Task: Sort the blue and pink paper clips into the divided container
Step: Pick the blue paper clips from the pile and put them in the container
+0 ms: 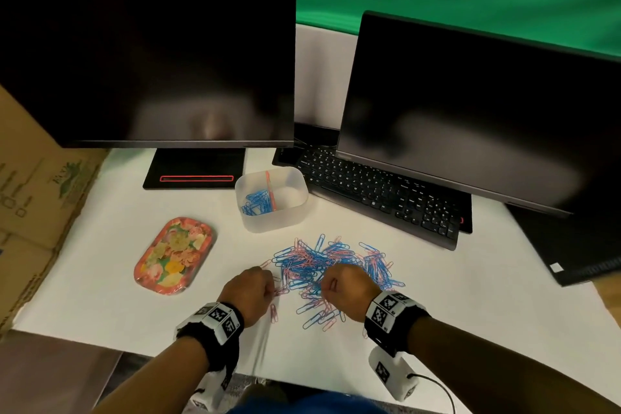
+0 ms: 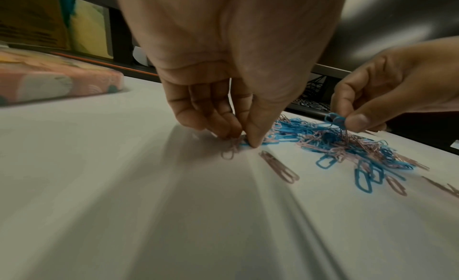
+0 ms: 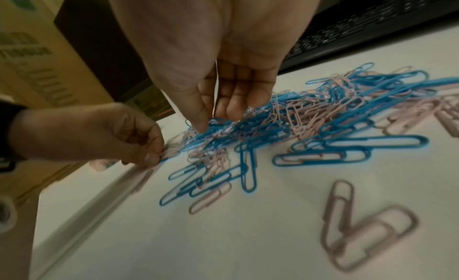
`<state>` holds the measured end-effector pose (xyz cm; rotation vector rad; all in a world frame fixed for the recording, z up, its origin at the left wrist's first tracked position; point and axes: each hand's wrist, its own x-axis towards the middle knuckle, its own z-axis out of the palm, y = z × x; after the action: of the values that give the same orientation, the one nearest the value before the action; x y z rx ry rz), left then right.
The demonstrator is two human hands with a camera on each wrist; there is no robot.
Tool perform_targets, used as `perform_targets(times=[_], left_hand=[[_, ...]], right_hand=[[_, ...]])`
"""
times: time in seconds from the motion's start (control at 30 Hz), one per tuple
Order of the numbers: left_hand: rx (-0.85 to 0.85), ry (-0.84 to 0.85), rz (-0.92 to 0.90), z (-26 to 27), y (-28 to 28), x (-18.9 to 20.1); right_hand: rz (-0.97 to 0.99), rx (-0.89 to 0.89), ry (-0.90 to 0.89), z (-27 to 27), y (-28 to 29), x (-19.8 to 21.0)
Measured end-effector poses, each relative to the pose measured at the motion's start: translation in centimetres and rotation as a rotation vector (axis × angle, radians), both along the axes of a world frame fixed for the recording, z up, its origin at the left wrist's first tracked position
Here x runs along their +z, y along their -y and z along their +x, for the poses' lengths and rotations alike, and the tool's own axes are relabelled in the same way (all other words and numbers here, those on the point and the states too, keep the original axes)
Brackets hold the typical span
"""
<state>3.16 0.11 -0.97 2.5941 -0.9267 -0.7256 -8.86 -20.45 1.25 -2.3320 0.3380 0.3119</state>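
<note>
A mixed pile of blue and pink paper clips (image 1: pixel 332 265) lies on the white table in front of me. My left hand (image 1: pixel 272 291) is at the pile's left edge, thumb and fingers pinching pink clips (image 2: pixel 229 150) against the table. My right hand (image 1: pixel 324 289) hovers over the pile's near middle and pinches a small bunch of blue clips (image 2: pixel 335 120) just above it. The translucent divided container (image 1: pixel 295 212) stands behind the pile. Blue clips (image 1: pixel 255 203) fill its left compartment, a pink divider (image 1: pixel 270 190) splits it, and the right compartment looks bare.
A floral oval tray (image 1: pixel 174 255) sits to the left of the pile. Two dark monitors (image 1: pixel 148 64) and a black keyboard (image 1: pixel 379 198) stand behind. Cardboard boxes (image 1: pixel 33 195) line the left side. Loose pink clips (image 3: pixel 347 225) lie near the table's front.
</note>
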Motion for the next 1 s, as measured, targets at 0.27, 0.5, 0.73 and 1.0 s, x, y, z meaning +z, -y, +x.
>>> perform_targets(times=[0.27, 0.5, 0.73, 1.0], left_hand=[[0.045, -0.042, -0.085, 0.9, -0.1, 0.8], [0.124, -0.009, -0.096, 1.7, -0.5, 0.5], [0.067, 0.085, -0.091, 1.1, -0.3, -0.1], [-0.076, 0.074, 0.040, 0.3, 0.7, -0.6]], right_hand=[[0.247, -0.209, -0.034, 0.0, 1.0, 0.1], [0.325, -0.279, 0.007, 0.0, 1.9, 0.6], [0.458, -0.352, -0.059, -0.2, 2.1, 0.5], [0.557, -0.420, -0.119, 0.5, 1.5, 0.5]])
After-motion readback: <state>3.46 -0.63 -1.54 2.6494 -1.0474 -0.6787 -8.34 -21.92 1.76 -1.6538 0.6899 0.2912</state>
